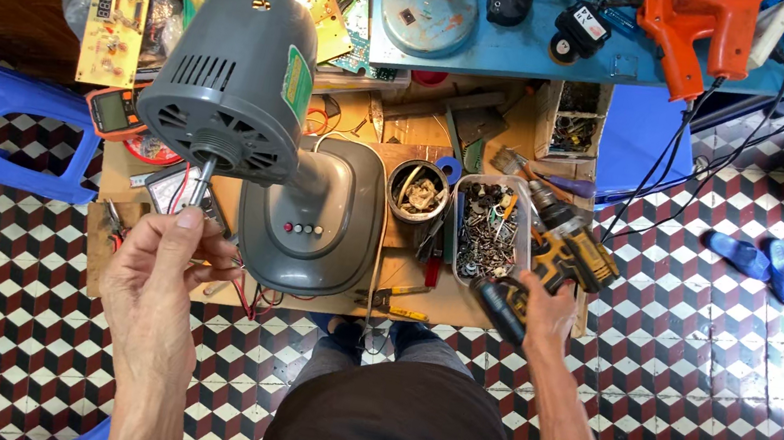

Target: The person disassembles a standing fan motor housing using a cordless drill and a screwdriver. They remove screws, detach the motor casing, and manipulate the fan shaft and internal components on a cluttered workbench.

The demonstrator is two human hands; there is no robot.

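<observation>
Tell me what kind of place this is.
Probably a small appliance repair shop. A fan motor stands stripped on its base, circuit boards lie about, and a tub of screws sits beside the drill in the right hand.

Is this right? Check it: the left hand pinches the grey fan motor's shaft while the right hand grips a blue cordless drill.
Not quite. In the head view the cordless drill in the right hand is yellow and black, not blue. The left hand does pinch the shaft of the grey fan motor.
</observation>
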